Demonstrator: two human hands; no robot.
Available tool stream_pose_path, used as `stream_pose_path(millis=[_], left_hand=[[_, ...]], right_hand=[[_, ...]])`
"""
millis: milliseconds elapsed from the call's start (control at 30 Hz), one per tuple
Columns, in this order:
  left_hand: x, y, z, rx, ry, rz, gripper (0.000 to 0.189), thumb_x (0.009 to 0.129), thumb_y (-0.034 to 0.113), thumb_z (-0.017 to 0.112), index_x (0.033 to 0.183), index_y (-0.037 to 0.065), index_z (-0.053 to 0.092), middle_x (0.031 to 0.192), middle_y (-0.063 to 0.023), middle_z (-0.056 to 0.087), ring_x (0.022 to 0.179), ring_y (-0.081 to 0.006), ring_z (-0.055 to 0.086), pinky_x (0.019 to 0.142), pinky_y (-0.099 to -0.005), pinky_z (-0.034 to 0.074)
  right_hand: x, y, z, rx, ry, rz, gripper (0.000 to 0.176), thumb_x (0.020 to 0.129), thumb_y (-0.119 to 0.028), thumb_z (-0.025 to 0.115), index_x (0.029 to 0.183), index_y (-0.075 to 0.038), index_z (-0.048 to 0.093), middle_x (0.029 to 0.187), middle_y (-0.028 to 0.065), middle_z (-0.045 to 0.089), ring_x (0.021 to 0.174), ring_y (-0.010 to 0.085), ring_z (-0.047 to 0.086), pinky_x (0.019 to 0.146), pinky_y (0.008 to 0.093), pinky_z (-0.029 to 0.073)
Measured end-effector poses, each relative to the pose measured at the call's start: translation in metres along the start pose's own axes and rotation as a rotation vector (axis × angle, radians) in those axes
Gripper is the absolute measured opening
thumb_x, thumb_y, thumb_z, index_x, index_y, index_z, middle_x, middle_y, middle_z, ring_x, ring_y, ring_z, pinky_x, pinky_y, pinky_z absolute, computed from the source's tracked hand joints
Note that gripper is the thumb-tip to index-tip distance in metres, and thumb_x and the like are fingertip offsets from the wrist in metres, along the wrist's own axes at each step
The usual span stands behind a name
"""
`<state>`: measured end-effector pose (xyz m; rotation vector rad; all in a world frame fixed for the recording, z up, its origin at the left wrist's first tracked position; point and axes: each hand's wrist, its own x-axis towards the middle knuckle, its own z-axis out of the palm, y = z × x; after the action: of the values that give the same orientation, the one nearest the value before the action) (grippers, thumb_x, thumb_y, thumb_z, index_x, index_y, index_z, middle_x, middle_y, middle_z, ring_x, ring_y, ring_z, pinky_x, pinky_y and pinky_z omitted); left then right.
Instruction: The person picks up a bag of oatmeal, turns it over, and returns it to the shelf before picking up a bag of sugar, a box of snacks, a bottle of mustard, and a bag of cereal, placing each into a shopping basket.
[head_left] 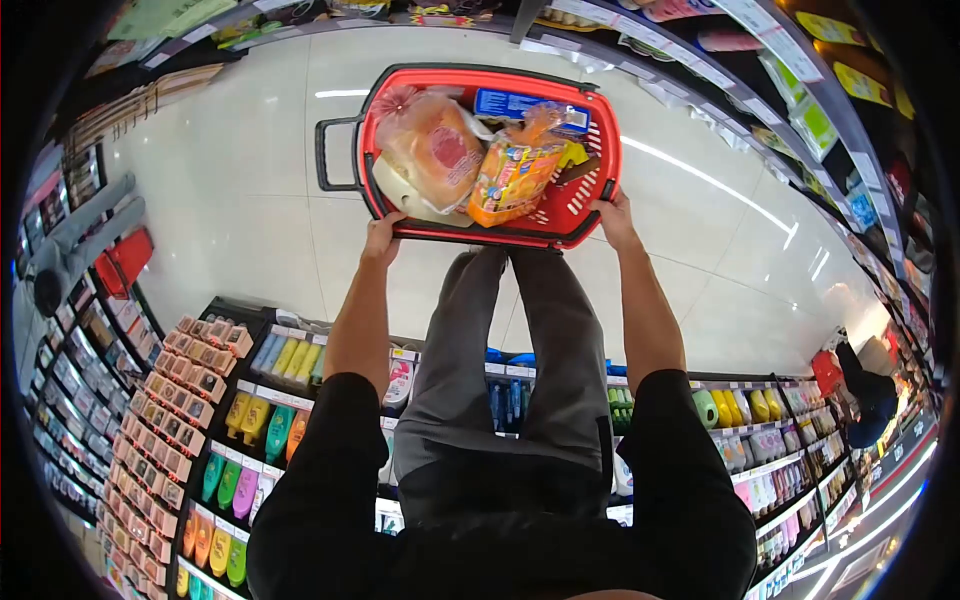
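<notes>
In red basket [596, 150], bagged bread [436, 150], snack pack [510, 175]

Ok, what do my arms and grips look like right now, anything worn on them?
Short black sleeves cover the upper arms, the left sleeve and the right sleeve; the forearms below them are bare. The left grip and right grip are bare hands, with no gloves and no watch or wristband visible.

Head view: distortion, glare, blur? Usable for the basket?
Head view: strong fisheye, shelves bow round a black border. Head view: light streaks glare on the floor, none on the basket. Head view: basket, left hand and right hand look sharp; outer shelves go soft.
</notes>
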<state>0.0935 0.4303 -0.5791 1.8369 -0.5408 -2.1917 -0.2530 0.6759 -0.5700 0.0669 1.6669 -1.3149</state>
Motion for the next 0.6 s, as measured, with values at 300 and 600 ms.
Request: stream_pose_path(millis=[300, 600], left_hand=[[-0.026, 0.006, 0.034, 0.312, 0.539, 0.337, 0.065, 0.068, 0.026, 0.072, 0.116, -0.002, 0.038, 0.097, -0.0152, 0.057, 0.092, -0.0219, 0.052, 0.083, -0.0311, 0.040], [-0.035, 0.036, 0.079, 0.660, 0.305, 0.260, 0.042, 0.076, 0.014, 0.056, 0.115, 0.001, 0.046, 0.100, -0.0118, 0.056, 0.087, -0.0193, 0.054, 0.076, -0.0289, 0.042]], right_hand=[[-0.003, -0.073, 0.030, -1.243, 0.325, 0.032, 0.075, 0.073, -0.011, 0.059, 0.130, 0.005, 0.014, 0.130, 0.0218, 0.029, 0.114, 0.0335, 0.040, 0.091, 0.0419, 0.038], [-0.026, -0.106, 0.226, -1.233, -0.099, -0.466, 0.079, 0.065, -0.034, 0.068, 0.123, 0.001, 0.028, 0.122, 0.0215, 0.035, 0.114, 0.0359, 0.036, 0.094, 0.0435, 0.032]])
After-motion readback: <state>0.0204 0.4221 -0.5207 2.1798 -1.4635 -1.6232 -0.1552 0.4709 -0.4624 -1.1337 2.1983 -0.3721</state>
